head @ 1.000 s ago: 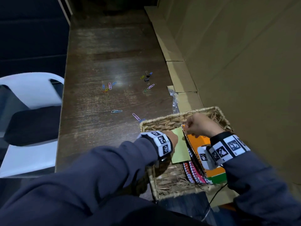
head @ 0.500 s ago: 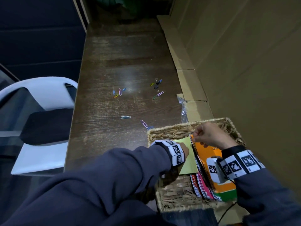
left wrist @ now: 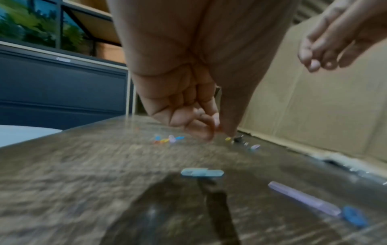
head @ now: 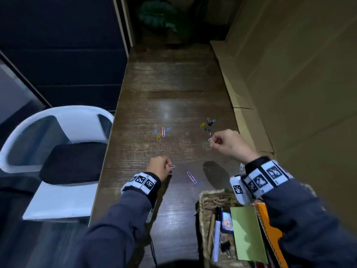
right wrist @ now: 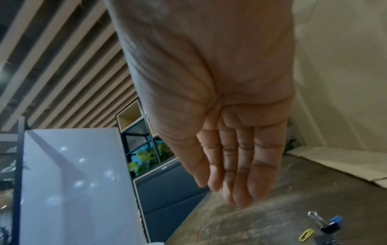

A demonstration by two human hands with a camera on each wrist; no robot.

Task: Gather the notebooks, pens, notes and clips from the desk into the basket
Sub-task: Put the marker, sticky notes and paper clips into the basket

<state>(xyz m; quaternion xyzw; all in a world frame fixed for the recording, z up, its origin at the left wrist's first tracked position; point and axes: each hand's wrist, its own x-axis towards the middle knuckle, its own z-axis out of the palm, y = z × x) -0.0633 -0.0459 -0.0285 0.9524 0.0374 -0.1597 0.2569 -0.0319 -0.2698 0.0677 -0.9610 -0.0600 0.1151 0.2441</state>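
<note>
Hands over the desk (head: 170,93): left hand (head: 158,167) hovers curled above a pale-blue paper clip (head: 172,166), holding nothing; right hand (head: 228,144), fingers extended, reaches near scattered clips (head: 209,125).

Both forearms, in dark sleeves with patterned wristbands, reach forward. The left hand (head: 159,167) is low, fingers curled, thumb and fingertips pinched together. The right hand (head: 228,144) is farther forward and raised, fingers bent downward.
</note>
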